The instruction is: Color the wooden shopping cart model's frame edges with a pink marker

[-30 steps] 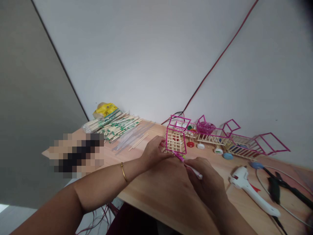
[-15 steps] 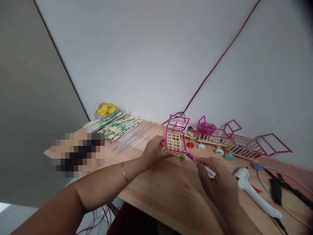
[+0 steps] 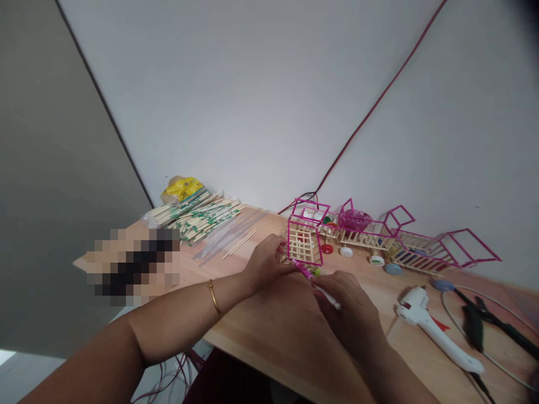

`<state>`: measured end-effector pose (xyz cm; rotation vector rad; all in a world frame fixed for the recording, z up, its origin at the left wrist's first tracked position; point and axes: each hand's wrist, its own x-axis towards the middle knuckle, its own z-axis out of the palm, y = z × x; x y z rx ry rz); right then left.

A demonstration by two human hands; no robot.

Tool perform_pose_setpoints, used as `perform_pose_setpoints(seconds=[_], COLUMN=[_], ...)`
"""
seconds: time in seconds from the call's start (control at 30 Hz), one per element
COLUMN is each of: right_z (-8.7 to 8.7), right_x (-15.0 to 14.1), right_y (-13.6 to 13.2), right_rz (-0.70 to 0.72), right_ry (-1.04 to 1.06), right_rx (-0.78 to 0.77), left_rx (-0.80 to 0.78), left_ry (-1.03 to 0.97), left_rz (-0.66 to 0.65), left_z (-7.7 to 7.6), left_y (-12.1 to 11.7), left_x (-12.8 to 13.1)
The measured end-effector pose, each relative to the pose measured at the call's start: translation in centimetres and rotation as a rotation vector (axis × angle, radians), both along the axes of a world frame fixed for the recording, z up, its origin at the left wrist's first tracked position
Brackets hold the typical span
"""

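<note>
My left hand [image 3: 263, 268] is closed on the left side of a small cart-like frame [image 3: 304, 243] of pale bamboo sticks with magenta edges. A magenta-and-white marker pen [image 3: 304, 270] is pinched in my right hand [image 3: 349, 311]. Its magenta end points up and left, at the frame's lower edge close to my left fingertips; whether it touches cannot be made out. A yellow-green round piece [image 3: 317, 271] shows below the frame. Behind the frame stand similar stick carts [image 3: 366, 238] with magenta rims, some with bottle-cap wheels; one holds a magenta bowl [image 3: 357, 220].
On the right lie a white glue gun [image 3: 442, 331] and a dark-handled tool [image 3: 501, 322] with cables. Wrapped chopsticks [image 3: 206, 219], clear glue sticks [image 3: 225, 238] and a yellow packet [image 3: 183, 189] lie at the left. The wall [image 3: 269, 101] closes off the table's back.
My right hand has moved left with the marker pen, from the frame's lower right corner toward its lower left. The frame has tilted slightly; my left hand stays on it.
</note>
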<state>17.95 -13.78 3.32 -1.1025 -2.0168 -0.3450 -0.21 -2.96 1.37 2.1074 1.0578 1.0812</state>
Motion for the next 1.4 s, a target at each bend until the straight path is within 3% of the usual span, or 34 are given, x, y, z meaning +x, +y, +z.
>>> perform_pose_setpoints(seconds=[0.17, 0.57, 0.67, 0.9, 1.4], right_z=[0.5, 1.0, 1.2, 1.1, 0.4], right_x=[0.4, 2.2, 2.1, 1.1, 1.6], right_y=[-0.2, -0.5, -0.6, -0.2, -0.1], right_rz=[-0.088, -0.242, -0.222, 0.065, -0.154], right_ry=[0.01, 0.041, 0.07, -0.022, -0.004], right_rx=[-0.021, 0.095, 0.085, 0.084, 0.133], left_rx=[0.007, -0.004, 0.011, 0.102, 0.426], left_ry=[0.017, -0.006, -0.021, -0.066, -0.081], left_rz=[0.009, -0.004, -0.009, -0.086, -0.227], left_z=[0.1, 0.1, 0.1, -0.2, -1.2], left_y=[0.1, 0.3, 0.2, -0.3, -0.8], left_x=[-0.1, -0.3, -0.3, -0.2, 0.4])
